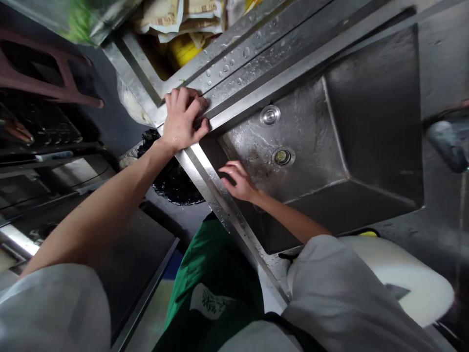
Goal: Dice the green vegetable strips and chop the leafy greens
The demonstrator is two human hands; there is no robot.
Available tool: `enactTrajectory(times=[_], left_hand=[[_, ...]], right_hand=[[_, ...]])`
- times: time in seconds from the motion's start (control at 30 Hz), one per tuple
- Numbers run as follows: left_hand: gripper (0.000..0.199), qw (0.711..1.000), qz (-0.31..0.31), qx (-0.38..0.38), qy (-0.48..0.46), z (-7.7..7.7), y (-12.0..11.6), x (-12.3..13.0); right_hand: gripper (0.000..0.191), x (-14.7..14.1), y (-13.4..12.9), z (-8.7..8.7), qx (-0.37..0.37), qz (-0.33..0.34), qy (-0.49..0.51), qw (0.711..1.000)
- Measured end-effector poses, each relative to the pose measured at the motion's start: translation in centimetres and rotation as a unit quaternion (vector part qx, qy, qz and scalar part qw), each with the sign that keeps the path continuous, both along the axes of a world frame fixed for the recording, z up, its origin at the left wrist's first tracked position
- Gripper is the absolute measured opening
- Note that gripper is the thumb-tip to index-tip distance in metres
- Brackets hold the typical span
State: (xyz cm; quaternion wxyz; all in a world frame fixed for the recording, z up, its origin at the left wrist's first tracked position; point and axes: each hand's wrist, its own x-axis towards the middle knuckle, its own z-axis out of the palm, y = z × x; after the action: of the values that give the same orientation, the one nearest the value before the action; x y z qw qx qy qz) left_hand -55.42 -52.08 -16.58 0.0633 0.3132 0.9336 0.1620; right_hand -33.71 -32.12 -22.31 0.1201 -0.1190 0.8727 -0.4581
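Note:
My left hand [184, 119] lies on the metal rim [234, 110] at the near corner between two steel basins, its bent fingers curled against it. Its fingertips are partly hidden under the knuckles. Over the near end of the steel sink [304, 132], my right hand [240, 182] hangs with fingers slightly bent and thumb apart, holding nothing. Two round drains show in the sink floor: a shiny one [270, 115] and another with pale yellow-green bits in it [283, 157]. The sink floor looks wet.
Printed packets [176, 17] and something yellow fill the neighbouring basin. A black plastic bag [176, 181] sits on the floor below the rim. A pink stool [47, 68] stands at left. A large white container [406, 274] is on the right near my sleeve.

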Motion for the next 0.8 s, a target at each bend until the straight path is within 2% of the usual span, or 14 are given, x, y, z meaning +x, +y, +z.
enactTrajectory(times=[0.07,0.1,0.17,0.23,0.3,0.4,0.47,0.53,0.57,0.6,0.63,0.7,0.77,0.8], left_hand=[[0.043,1.0,0.004,0.0,-0.003,0.2,0.1,0.0],[0.044,1.0,0.005,0.0,-0.005,0.3,0.1,0.0],[0.046,1.0,0.007,0.004,-0.007,0.4,0.2,-0.1],[0.046,1.0,0.006,0.009,-0.008,0.3,0.2,-0.2],[0.046,1.0,-0.004,0.012,0.0,0.3,0.2,-0.2],[0.05,0.999,-0.023,0.011,0.028,0.2,0.3,-0.3],[0.049,0.999,-0.029,0.011,0.036,0.1,0.3,-0.4],[0.049,0.999,-0.031,0.008,0.031,0.1,0.3,-0.4],[0.049,0.999,-0.03,0.006,0.027,0.1,0.3,-0.4],[0.05,0.999,-0.029,0.007,0.023,0.1,0.3,-0.4],[0.052,0.999,-0.03,0.011,0.021,0.1,0.3,-0.4],[0.056,0.999,-0.034,0.024,0.026,0.4,0.4,-0.3],[0.061,0.998,-0.044,0.025,0.026,0.8,0.4,-0.2],[0.065,0.998,-0.048,0.025,0.029,1.0,0.5,-0.2]], right_hand=[[0.037,-1.4,-2.2,3.1,-0.021,0.056,0.005,0.998],[0.035,-2.0,-2.8,4.1,-0.017,0.074,0.008,0.997],[0.037,-2.4,-2.9,4.8,0.004,0.101,0.025,0.995],[0.039,-1.6,-1.9,4.4,0.015,0.14,0.075,0.987],[0.036,0.1,-0.3,3.2,0.012,0.18,0.134,0.974],[0.032,2.7,3.4,-0.3,0.012,0.17,0.166,0.971],[0.029,4.1,7.5,-3.8,0.047,0.094,0.128,0.986],[0.027,5.4,13.2,-7.7,0.123,-0.054,0.049,0.99],[0.026,6.0,16.4,-9.5,0.169,-0.142,0.001,0.975],[0.028,6.7,19.7,-11.2,0.209,-0.24,-0.044,0.947],[0.033,7.2,22.9,-12.8,0.243,-0.351,-0.083,0.901],[0.044,8.1,27.9,-15.5,0.278,-0.589,-0.132,0.747],[0.057,8.5,30.2,-17.6,0.282,-0.661,-0.159,0.677],[0.062,8.6,30.1,-18.4,0.282,-0.67,-0.164,0.667]])
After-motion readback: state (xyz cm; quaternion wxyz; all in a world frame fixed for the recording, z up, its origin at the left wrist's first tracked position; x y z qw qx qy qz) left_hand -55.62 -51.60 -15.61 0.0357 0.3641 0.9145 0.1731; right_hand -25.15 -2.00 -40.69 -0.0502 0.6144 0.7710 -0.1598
